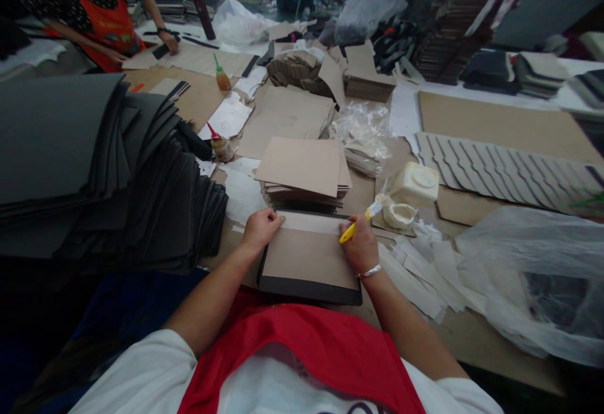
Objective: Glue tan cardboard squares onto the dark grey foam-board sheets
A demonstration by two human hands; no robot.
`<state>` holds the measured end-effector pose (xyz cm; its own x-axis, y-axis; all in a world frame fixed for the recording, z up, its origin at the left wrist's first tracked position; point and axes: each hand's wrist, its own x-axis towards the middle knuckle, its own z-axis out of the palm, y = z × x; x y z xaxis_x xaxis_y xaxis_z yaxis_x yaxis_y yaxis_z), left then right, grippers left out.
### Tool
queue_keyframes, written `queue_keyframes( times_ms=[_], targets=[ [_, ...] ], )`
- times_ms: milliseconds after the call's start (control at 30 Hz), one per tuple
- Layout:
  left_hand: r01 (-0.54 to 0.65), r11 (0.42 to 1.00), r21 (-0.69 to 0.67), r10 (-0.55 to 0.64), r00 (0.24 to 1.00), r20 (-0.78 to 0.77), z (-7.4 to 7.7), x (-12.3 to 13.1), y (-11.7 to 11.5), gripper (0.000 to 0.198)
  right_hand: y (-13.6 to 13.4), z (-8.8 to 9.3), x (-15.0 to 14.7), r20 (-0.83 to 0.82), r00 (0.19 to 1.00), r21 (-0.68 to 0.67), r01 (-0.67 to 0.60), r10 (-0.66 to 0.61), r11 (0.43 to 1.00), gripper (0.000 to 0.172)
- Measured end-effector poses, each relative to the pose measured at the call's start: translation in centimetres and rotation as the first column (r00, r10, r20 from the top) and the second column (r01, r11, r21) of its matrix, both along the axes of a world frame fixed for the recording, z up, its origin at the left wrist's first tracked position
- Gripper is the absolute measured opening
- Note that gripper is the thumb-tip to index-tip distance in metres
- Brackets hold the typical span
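A beige board (309,257) lies on a black sheet (306,289) whose dark edges show around it. Along the board's top runs a pale strip (311,221). My left hand (261,228) pinches the strip's left end. At the right end is my right hand (361,244), closed around a yellow-handled brush (355,228) with its bristles pointing up and right, beside a white plastic container (410,190). Just beyond the board stands a stack of beige boards (302,168).
Black sheets (108,168) are piled high at left. Paper strips (419,269) and a plastic bag (542,275) lie at right. Glue bottles (221,143) stand left of centre. Across the table, a person in an orange apron (106,21) handles material.
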<state>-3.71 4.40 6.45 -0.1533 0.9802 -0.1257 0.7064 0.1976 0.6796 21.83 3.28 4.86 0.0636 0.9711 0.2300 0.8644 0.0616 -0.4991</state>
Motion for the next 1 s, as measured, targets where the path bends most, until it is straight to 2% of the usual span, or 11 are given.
queue_keyframes(
  times_ms=[200,367,500,600,667,700,767,833,900,933,1000],
  targets=[
    [-0.025,1.0,0.015,0.024,1.0,0.009,-0.7,0.4,-0.1,0.031,0.0,-0.5,-0.1,0.026,1.0,0.018,0.014,-0.015,1.0,0.021],
    [0.004,0.999,-0.043,-0.008,0.995,-0.1,-0.5,0.1,0.0,0.031,0.0,-0.4,0.0,0.06,0.998,-0.044,-0.006,0.009,0.999,0.022],
    [0.06,0.982,0.179,0.011,0.93,-0.367,0.6,0.5,-1.0,0.035,-0.6,0.6,0.8,0.11,0.992,0.001,0.066,-0.066,0.998,0.028],
    [0.37,0.891,0.263,-0.206,0.846,-0.491,0.7,2.3,-2.1,0.047,-1.5,0.9,0.7,0.137,0.989,0.081,0.05,-0.06,0.996,0.029],
    [0.588,0.796,0.147,-0.444,0.731,-0.519,0.3,3.7,-2.7,0.052,-2.1,0.8,0.3,0.176,0.978,0.068,-0.127,0.114,0.989,0.026],
    [0.637,0.768,0.071,-0.515,0.679,-0.524,0.3,4.2,-3.0,0.056,-2.5,0.6,0.2,0.205,0.955,0.048,-0.23,0.215,0.972,0.025],
    [0.606,0.793,-0.062,-0.535,0.645,-0.545,0.8,4.3,-3.9,0.063,-3.5,0.6,0.4,0.274,0.905,0.019,-0.343,0.325,0.939,0.026],
    [0.532,0.84,-0.107,-0.488,0.655,-0.578,2.7,2.8,-5.2,0.06,-4.5,1.0,1.4,0.331,0.907,0.056,-0.294,0.26,0.954,0.025],
    [0.566,0.824,0.019,-0.443,0.666,-0.6,6.4,0.0,-7.3,0.046,-5.1,1.5,2.8,0.33,0.934,0.141,-0.197,0.141,0.97,0.027],
    [0.607,0.778,0.161,-0.401,0.678,-0.617,8.7,-1.6,-8.6,0.039,-5.1,1.8,3.5,0.297,0.943,0.199,-0.216,0.152,0.956,0.03],
    [0.605,0.618,0.503,-0.198,0.739,-0.644,13.8,-4.9,-11.4,0.034,-4.8,2.7,4.0,0.216,0.967,0.283,-0.195,0.136,0.939,0.035]
  ],
)
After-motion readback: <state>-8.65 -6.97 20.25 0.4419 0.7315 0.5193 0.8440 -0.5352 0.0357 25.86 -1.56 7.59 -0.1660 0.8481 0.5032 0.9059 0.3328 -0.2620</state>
